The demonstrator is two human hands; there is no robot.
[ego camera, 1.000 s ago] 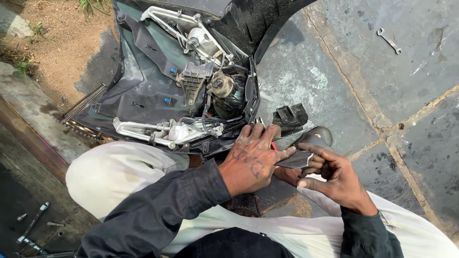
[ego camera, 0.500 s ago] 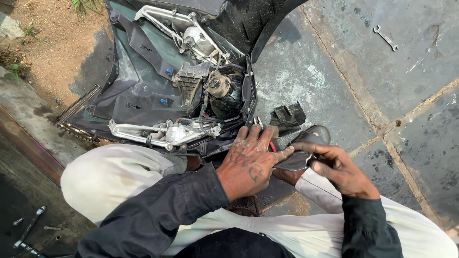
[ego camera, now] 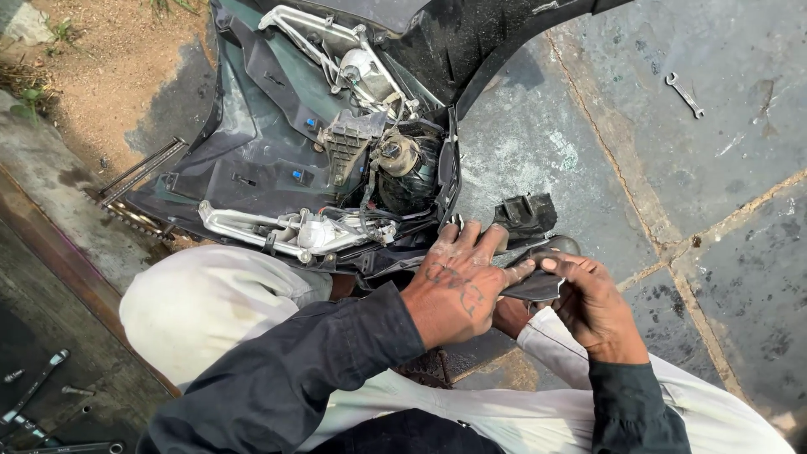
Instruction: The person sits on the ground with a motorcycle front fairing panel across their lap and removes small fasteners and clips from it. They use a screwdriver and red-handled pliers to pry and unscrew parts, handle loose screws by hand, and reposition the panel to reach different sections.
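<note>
Left hand (ego camera: 458,290): spread flat, fingers apart and pointing far, palm down on the near edge of the fairing (ego camera: 277,160) and on the dark part (ego camera: 538,284); open, not gripping.
Right hand (ego camera: 593,307): curled round the right side of the dark part, thumb on top, fingertips touching the left hand's fingers; it grips the part.
Dark part: a small black plastic piece held between both hands, right of centre, just near of a black bracket (ego camera: 525,217) (how the two join cannot be told).
Fairing: large black vehicle body shell lying inside-up on the floor, far and left of the hands, filling the upper middle.
Inside the fairing: silver metal brackets (ego camera: 286,231) along its near edge and at its far end, a round lamp socket (ego camera: 395,155) with wires in the middle, small blue clips.
Floor (ego camera: 689,193): grey stone slabs with cracked joints, damp and stained, on the right.
Wrench (ego camera: 683,92): small and silver, lying alone on the slabs far right, well apart from the hands.
Dirt (ego camera: 92,76): brown soil with a few weeds, far left.
Tools (ego camera: 38,391): several dark ones lying on the ground at the near left corner.
Clothing: dark sleeves, pale trousers; knees (ego camera: 202,303) drawn up just near of the fairing.
</note>
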